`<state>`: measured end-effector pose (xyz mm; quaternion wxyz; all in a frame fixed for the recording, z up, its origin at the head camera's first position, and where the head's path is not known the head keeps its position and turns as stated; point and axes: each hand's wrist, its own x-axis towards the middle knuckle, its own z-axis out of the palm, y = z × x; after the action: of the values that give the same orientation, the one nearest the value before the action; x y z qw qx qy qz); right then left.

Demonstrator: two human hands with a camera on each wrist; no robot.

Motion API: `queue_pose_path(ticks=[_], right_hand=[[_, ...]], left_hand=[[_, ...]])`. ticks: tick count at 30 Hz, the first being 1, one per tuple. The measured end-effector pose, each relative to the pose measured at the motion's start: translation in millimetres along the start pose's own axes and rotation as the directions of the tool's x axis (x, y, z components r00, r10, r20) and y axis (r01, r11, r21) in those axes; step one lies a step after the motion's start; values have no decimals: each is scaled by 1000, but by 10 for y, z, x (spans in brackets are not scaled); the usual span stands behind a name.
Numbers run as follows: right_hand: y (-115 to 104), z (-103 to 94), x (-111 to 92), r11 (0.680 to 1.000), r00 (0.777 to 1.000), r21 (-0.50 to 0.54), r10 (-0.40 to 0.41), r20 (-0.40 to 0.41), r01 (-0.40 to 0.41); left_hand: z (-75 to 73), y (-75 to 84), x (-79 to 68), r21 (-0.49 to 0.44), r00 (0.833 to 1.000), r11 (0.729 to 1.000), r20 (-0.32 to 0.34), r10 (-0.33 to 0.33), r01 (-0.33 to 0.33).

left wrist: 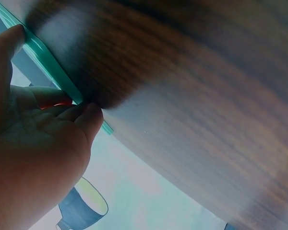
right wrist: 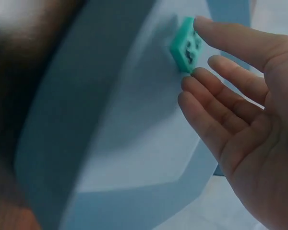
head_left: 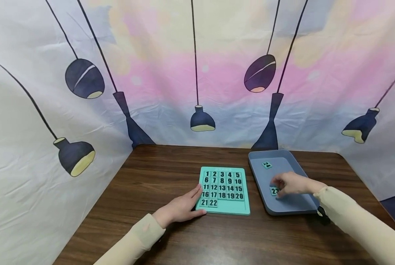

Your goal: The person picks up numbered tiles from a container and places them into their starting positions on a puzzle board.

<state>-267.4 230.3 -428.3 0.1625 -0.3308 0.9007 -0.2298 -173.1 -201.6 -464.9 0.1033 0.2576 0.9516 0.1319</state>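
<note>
A turquoise number board (head_left: 230, 208) lies on the table, with number tiles 1 to 22 set in rows. My left hand (head_left: 181, 208) rests at its lower left corner, the fingers along the left edge and the thumb touching the front edge. In the left wrist view, the fingertips (left wrist: 93, 112) meet the board's rim (left wrist: 53, 67). My right hand (head_left: 295, 183) is over the blue-grey tray (head_left: 291, 208), thumb and fingers spread around the tile 23 (head_left: 274, 191). The right wrist view shows this tile (right wrist: 186, 45) close to the thumb tip, without a clear pinch.
Another tile, 24 (head_left: 266, 165), lies farther back in the tray. The tray stands right of the board, with raised walls. The brown wooden table (head_left: 164, 165) meets a cloth backdrop (head_left: 171, 121) printed with lamps at its far edge.
</note>
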Motion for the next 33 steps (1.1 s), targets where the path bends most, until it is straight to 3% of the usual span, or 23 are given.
queue_pose_path(ticks=[6, 13, 21, 26, 33], right_hand=[[-56, 68, -52, 994, 999, -101, -29, -15, 28], [-69, 72, -50, 994, 999, -108, 29, -22, -31], [-60, 98, -41, 993, 999, -119, 14, -37, -18], [-44, 33, -73, 993, 998, -121, 7, -68, -15], [-90, -199, -127, 998, 982, -58, -6, -187, -4]], left_hand=[[-24, 17, 8, -1, 1000, 1000, 3, 3, -3], [-20, 21, 12, 4, 1000, 1000, 1, 3, -3], [0, 13, 6, 1, 1000, 1000, 7, -6, 6], [13, 16, 2, 1, 1000, 1000, 12, -13, 13], [21, 7, 3, 9, 1000, 1000, 9, -4, 4]])
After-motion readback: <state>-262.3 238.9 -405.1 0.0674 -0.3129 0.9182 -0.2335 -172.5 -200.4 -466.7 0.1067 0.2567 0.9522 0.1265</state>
